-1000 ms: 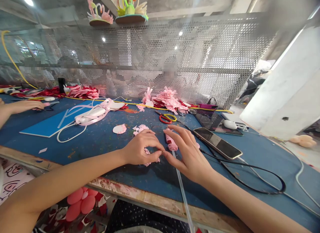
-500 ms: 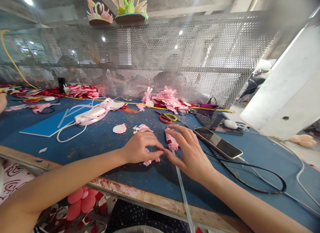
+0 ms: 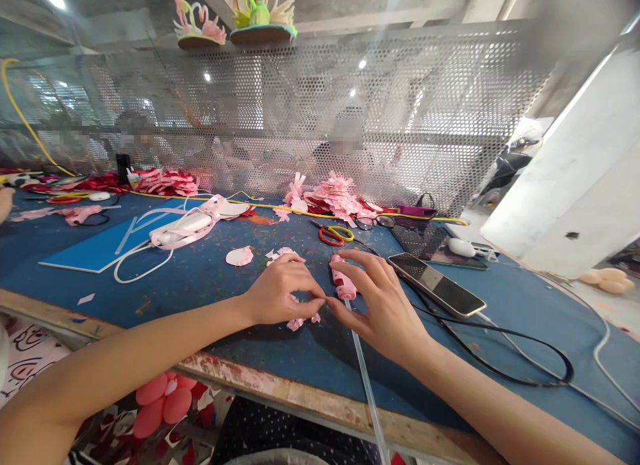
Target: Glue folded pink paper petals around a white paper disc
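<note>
My left hand is closed in a pinch, thumb against fingertips. Anything held there is too small or hidden to make out. My right hand has its fingers curved and apart, with the thumb tip meeting the left fingertips. Behind the right fingers lies a pink glue gun, and a long clear glue stick sticks out of its back towards me. Crumpled pink pieces show under and behind my left hand. To its upper left rests a pale round disc with pink edging.
Red and yellow-handled scissors lie behind the hands. At right are a phone and looped black cable. A blue board and ribbon-wrapped white power strip lie left. Pink cut pieces are heaped by the perforated screen.
Both hands keep nearly the same pose. The joined fingertips have shifted very slightly left. The glue gun and the other things on the table stay where they were.
</note>
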Tool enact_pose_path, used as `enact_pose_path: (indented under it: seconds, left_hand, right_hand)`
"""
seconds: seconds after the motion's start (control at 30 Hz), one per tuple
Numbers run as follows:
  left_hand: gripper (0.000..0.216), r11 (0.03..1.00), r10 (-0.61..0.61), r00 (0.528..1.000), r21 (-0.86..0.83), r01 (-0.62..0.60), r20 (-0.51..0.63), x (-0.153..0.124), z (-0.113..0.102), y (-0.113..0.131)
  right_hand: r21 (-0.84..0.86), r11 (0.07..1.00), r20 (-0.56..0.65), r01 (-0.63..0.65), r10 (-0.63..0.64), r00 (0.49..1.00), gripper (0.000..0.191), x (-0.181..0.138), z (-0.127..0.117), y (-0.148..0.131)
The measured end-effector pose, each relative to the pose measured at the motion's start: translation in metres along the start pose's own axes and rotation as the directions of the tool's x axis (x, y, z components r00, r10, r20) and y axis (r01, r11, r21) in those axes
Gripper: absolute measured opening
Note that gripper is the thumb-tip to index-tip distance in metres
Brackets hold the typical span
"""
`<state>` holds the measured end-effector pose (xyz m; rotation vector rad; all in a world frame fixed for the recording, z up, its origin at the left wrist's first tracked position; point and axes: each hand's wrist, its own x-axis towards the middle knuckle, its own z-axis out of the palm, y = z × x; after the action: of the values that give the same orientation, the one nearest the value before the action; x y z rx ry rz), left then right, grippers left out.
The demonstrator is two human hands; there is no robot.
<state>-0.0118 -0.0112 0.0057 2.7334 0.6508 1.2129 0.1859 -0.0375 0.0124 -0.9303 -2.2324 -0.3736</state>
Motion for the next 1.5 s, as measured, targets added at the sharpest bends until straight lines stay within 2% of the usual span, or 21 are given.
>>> enact_pose_path:
  seconds: [0.4, 1.5]
  left_hand:
    - [0.011, 0.992, -0.067, 0.998, -0.11, 0.067, 0.007, 0.0018, 0.0013, 0.0007]
    - [0.012, 0.993, -0.054, 0.999, -0.107, 0.054, 0.006, 0.0021, -0.0008, 0.0013]
  right_hand:
    - [0.052, 0.999, 0.001, 0.013, -0.013, 1.0, 0.034, -0.0013, -0.0025, -0.0018]
    - [0.062, 0.998, 0.004, 0.024, -0.024, 1.0, 0.034, -0.0013, -0.0046, -0.0008]
